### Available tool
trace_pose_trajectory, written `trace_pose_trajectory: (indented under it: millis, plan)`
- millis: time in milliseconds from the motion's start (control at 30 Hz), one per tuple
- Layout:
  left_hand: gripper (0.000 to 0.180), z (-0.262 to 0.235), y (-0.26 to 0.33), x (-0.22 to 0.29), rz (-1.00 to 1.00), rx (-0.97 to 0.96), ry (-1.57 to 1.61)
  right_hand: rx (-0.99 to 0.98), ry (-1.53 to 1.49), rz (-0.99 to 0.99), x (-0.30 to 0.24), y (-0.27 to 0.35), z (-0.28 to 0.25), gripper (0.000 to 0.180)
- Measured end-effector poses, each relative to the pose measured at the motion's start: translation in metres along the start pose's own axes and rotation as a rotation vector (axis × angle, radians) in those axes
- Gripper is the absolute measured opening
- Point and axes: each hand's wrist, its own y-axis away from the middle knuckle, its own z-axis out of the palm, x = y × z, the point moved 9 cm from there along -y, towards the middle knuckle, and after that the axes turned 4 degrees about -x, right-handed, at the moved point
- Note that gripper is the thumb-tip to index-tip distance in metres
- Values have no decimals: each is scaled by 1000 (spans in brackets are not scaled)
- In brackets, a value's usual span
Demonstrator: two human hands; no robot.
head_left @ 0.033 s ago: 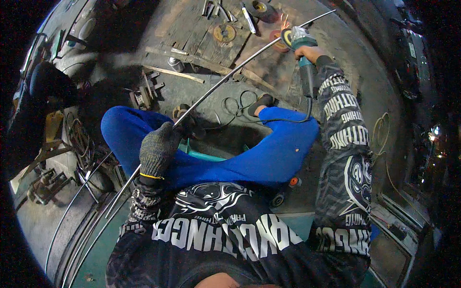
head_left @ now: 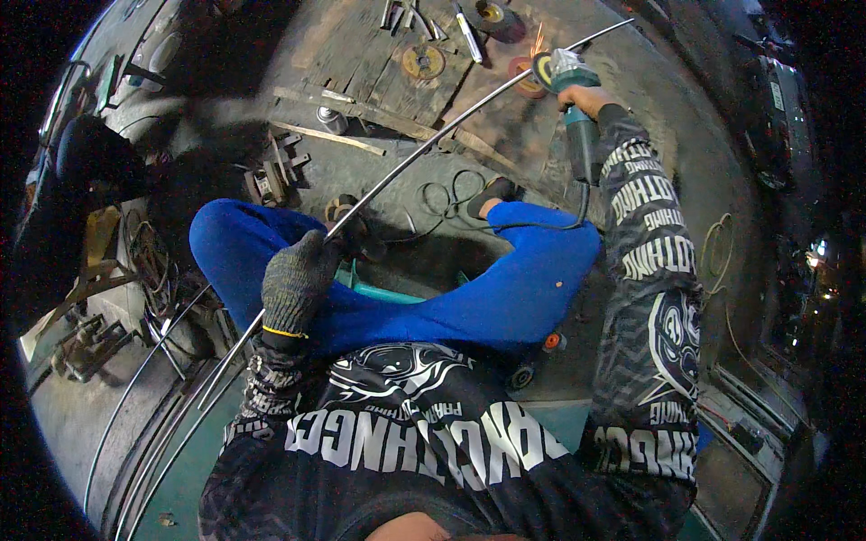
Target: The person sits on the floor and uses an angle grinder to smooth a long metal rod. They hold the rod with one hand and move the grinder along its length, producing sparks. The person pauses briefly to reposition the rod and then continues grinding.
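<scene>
The gloved left hand (head_left: 298,281) was wrapped around a metal rod (head_left: 442,133), which slanted toward the upper right. Well apart, the bare right hand (head_left: 585,99) clasped an angle grinder (head_left: 582,149), sparks (head_left: 538,38) rising by its disc (head_left: 542,69). Steadied by one hand, the rod might have twisted, making the disc kick.

Shows bold white block capitals across the chest of a black, grey-patterned fabric shirt (head_left: 433,442), with smaller white letters beside a white line drawing (head_left: 401,370). Repeats white capitals in rows along the right sleeve (head_left: 651,225) and left sleeve (head_left: 273,383). Includes a pale rectangular plate (head_left: 777,96), too small to read.
</scene>
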Motion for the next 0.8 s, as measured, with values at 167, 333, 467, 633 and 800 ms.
trace_pose_trajectory:
  millis: [167, 333, 467, 633, 800]
  plan:
    - [29, -2, 9, -1, -37, 12, 32, 47, 40, 67, 42, -42, -14, 37]
    - [21, -14, 16, 3, -26, 61, -56, -59, 222, -286, 48, -56, -21, 28]
    - [14, -10, 9, 1, -16, 45, -72, -107, 101, -251, 61, -68, -35, 25]
    - [8, -11, 11, -4, -45, 62, -117, -49, -15, -117, 80, -85, -54, 23]
    - [11, -15, 18, -2, -1, 115, -60, -45, 3, -289, 91, -111, -75, 23]
